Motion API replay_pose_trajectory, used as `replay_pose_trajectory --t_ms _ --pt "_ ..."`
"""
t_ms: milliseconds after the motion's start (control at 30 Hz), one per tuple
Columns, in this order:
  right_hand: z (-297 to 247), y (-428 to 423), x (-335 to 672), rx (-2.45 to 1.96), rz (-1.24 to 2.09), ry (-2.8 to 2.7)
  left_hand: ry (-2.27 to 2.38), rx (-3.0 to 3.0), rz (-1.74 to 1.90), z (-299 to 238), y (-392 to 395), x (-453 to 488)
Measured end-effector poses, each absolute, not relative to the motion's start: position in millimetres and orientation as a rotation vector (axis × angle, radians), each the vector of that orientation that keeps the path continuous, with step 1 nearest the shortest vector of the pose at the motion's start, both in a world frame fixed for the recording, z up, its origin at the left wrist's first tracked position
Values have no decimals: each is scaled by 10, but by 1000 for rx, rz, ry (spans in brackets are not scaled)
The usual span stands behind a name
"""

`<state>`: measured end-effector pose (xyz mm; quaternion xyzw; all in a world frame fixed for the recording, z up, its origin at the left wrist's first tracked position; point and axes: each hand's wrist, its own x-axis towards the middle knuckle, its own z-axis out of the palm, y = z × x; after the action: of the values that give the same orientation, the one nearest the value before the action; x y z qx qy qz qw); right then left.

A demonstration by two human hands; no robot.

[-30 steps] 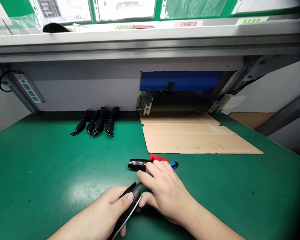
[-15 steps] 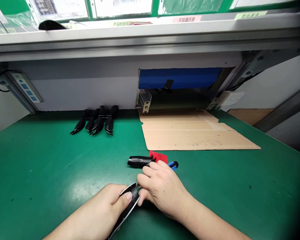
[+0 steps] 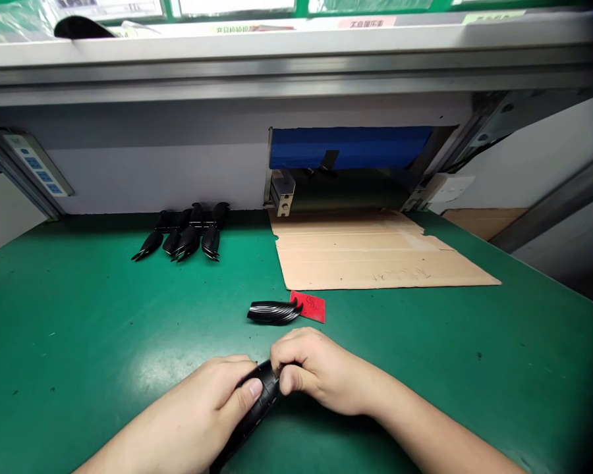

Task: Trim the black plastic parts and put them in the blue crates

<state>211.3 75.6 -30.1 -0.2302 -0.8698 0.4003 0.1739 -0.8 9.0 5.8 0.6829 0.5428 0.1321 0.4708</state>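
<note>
My left hand [image 3: 220, 401] is closed around a long black curved plastic part [image 3: 252, 415], thumb pressed on its surface, with the near end running off the bottom of the view. At the part's far end, my right hand [image 3: 316, 372] has its fingers curled in. It grips a utility knife, whose blue handle is now hidden by the hand; only a small glint shows at the fingertips. Just beyond my hands lies a ribbed black plastic piece [image 3: 274, 313], its curled tip over a red card [image 3: 310, 307].
Several black ribbed pieces [image 3: 188, 230] lie at the back left of the green table [image 3: 89, 322]. A cardboard sheet [image 3: 375, 257] lies before an opening with a blue flap [image 3: 356, 148]. A metal-edged shelf [image 3: 257, 76] overhangs the back; a power strip [image 3: 39, 164] hangs left.
The black part has turned in my left hand, its pale edge no longer showing. My right hand has rotated, and the blue knife handle has gone out of sight. The camera view has shifted slightly.
</note>
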Motion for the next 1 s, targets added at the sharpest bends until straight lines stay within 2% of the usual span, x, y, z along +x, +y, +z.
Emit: replay_pose_trajectory --t_ms 100,167,533,1000 --pt "-251 774 2121 -698 1289 -2288 1353 1695 321 23 87 -18" --pt "-222 786 2122 -703 1278 -2201 1359 1683 335 -9 85 -25" --pt "-355 782 2076 -804 461 -2464 1165 1190 636 16 139 6" --pt "-407 716 2002 -919 230 -2527 1133 962 744 -177 138 31"
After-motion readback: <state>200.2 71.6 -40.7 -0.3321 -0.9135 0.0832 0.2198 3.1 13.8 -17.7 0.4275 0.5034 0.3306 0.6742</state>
